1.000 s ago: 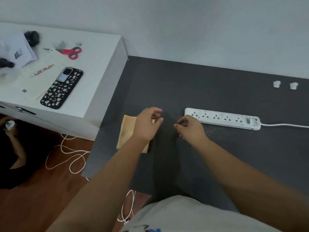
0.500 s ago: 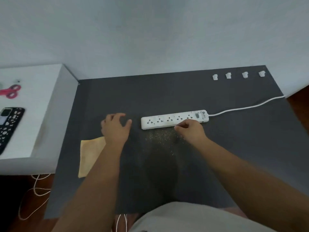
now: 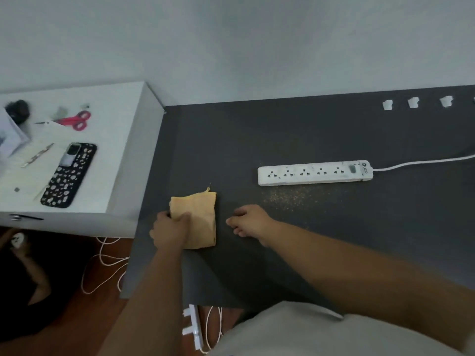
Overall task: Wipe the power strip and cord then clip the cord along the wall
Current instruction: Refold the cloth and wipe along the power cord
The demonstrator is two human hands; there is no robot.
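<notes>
A white power strip (image 3: 314,172) lies on the dark mat (image 3: 282,134), dusty on top, with gritty crumbs (image 3: 290,197) scattered in front of it. Its white cord (image 3: 421,163) runs off to the right edge. A folded yellow cloth (image 3: 199,214) lies on the mat left of the strip. My left hand (image 3: 171,228) grips the cloth's left edge, thumb on top. My right hand (image 3: 250,220) rests on the mat just right of the cloth, fingers loosely curled, holding nothing. Three white cable clips (image 3: 413,102) sit in a row near the wall at the far right.
A white table (image 3: 113,140) at the left carries a patterned phone (image 3: 69,174), red scissors (image 3: 75,120), papers and a pen. Loose white cables (image 3: 105,263) lie on the wooden floor below. Another person's arm (image 3: 30,273) shows at the lower left.
My left hand moved back from beside the strip and took hold of the cloth. My right hand left the strip's front edge and came down near the cloth. The camera swung left.
</notes>
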